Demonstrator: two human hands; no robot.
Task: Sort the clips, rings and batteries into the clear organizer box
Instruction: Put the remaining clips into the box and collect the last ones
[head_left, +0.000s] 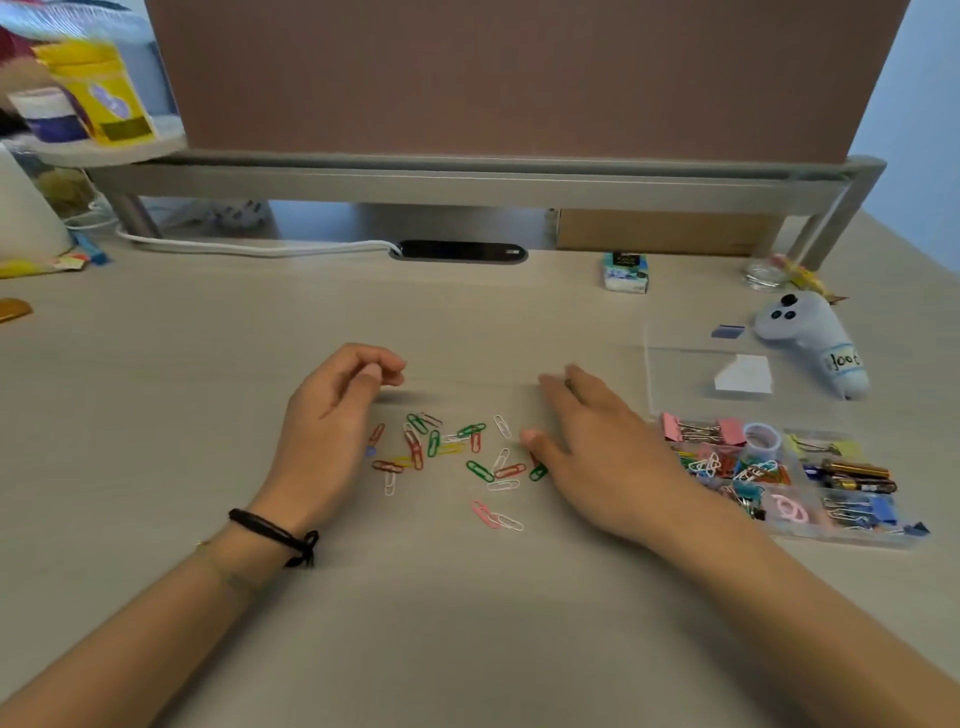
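This is an office workstation. A fabric-covered partition panel (519, 73) stands at the back on a grey metal frame (467, 179), as in a cubicle. The pale wood-look surface (208, 364) has a built-in cable port (460, 252) with a white cable (249, 248) running into it. Stationery lies about: coloured paper clips (452, 457) and a clear organizer box (789, 478) holding binder clips.
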